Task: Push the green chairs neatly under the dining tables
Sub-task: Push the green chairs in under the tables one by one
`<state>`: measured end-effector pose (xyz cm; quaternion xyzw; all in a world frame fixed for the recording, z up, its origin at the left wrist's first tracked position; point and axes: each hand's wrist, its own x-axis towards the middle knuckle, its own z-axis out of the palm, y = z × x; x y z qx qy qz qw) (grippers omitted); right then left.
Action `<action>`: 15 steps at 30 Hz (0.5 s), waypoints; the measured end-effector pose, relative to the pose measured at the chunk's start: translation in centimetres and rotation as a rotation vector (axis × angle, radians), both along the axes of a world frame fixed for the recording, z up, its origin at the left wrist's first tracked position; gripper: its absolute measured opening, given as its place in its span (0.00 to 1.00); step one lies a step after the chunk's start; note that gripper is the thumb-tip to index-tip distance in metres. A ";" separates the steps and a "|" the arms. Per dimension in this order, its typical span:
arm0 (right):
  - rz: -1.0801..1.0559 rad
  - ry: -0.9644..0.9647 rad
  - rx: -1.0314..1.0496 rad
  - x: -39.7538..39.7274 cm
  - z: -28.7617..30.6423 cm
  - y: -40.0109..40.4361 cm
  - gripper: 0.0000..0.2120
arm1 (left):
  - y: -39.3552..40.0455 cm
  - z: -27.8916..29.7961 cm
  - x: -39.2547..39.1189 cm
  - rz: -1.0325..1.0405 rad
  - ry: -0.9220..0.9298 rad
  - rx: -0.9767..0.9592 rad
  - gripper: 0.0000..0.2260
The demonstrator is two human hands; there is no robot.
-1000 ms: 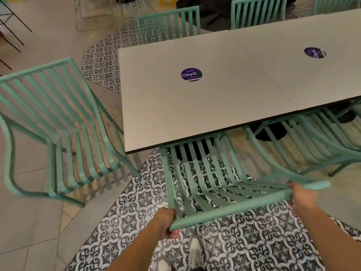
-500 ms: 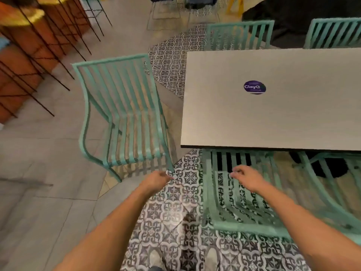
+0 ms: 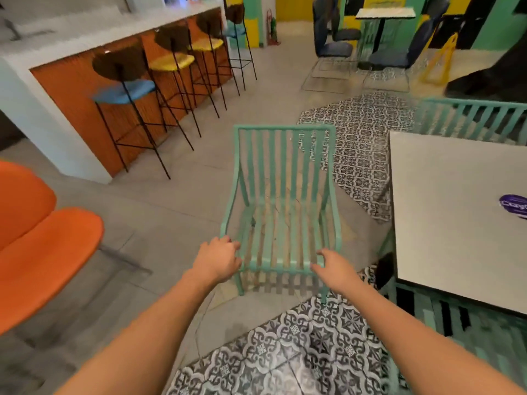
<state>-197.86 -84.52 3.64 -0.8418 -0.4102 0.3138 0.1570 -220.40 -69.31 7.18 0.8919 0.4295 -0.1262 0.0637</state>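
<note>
Beside the table's left end: the green slatted chair (image 3: pixel 281 212) stands out on the grey floor, seat facing the person, not tucked under the dining table (image 3: pixel 456 223).
Left hand (image 3: pixel 218 259): fingers curled at the seat's front left corner, apparently taking hold.
Right hand (image 3: pixel 332 266): fingers bent over the front rail, touching it; a full grip I cannot tell.
Handling: looks like rigid painted metal, light enough to lift or drag (legs may scrape the tile).
Hold: front rail now; the backrest's top bar would likely steer better for pushing in.
</note>
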 end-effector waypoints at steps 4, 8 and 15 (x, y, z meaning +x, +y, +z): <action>-0.055 0.037 0.052 -2.2 0.3 7.9 0.26 | 7.0 1.8 -1.5 -0.084 0.036 0.048 0.19; -0.134 0.078 0.060 -1.4 0.0 15.8 0.28 | 14.0 3.0 -0.9 -0.093 0.036 0.038 0.19; -0.309 0.321 0.087 -1.0 -3.7 30.2 0.24 | 25.4 2.6 1.5 0.306 -0.214 -0.320 0.20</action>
